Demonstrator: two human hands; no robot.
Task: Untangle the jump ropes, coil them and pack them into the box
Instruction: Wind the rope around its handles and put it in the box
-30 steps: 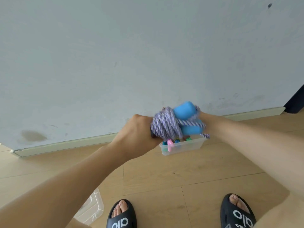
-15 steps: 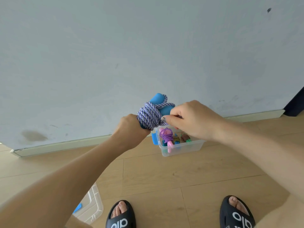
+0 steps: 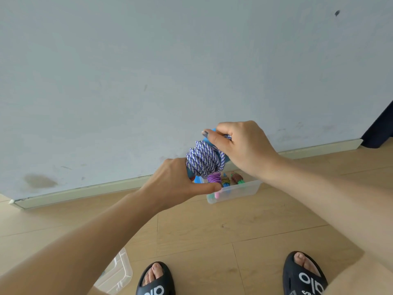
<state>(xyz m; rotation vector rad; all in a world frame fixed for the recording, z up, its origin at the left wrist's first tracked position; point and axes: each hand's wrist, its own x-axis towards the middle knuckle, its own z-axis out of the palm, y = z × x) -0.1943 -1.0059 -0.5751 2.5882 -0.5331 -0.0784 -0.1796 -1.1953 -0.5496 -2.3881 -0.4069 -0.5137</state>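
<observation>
Hands come first in what we see: both of them hold one coiled jump rope (image 3: 205, 159) in the air, above the floor and in front of the wall (image 3: 148, 71). The rope is purple and white, wound many times around its blue handles. Our left hand (image 3: 174, 180) grips the lower end of the bundle; the fingers curl behind it and the thumb points to the right, under the coil. Our right hand (image 3: 242, 145) holds the upper end, with the fingers bent over the blue handle and a short piece of rope pinched between thumb and fingers. How the rope end is fastened, we cannot tell.

Just below the bundle, a clear plastic box (image 3: 244, 192) stands on the wooden floor (image 3: 212, 226), close to the baseboard. Inside it we see other coiled ropes: a purple one (image 3: 213, 178), a yellow-green one (image 3: 225, 180) and a brown one (image 3: 236, 178), with coloured handles. The rope in our hands is over the left part of the box and does not lie in it.

At the bottom left edge, part of a second clear container (image 3: 116, 273) shows. Two feet in black slippers (image 3: 156, 282) stand at the lower edge.
</observation>
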